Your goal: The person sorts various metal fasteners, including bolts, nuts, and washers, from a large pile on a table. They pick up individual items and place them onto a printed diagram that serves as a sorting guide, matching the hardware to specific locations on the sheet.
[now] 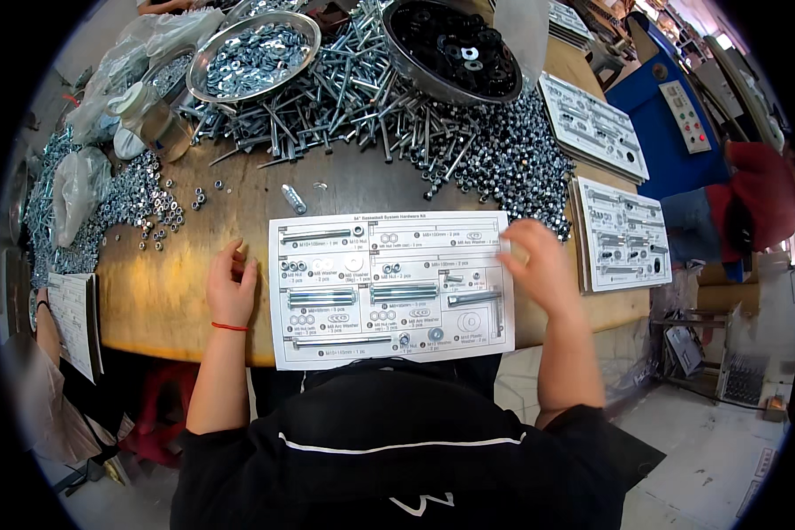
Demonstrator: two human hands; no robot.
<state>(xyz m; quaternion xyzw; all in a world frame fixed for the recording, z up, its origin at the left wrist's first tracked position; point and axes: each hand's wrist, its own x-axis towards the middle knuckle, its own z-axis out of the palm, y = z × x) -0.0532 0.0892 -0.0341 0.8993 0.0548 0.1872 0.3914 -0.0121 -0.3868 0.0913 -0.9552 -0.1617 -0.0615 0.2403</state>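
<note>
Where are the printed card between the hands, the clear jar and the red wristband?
Printed card (468,322): head view, printed rings near its lower right.
Clear jar (170,132): head view, side of its body.
Red wristband (230,327): head view, middle of the band.

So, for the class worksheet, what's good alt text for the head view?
A person's left hand and right hand flank a printed hardware sheet on a wooden table. Beyond lie heaped bolts, loose nuts and metal bowls of silver washers and black rings.

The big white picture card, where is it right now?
In the head view, the card lies centrally at the near edge of the wooden table, between the left hand and the right hand.
</note>
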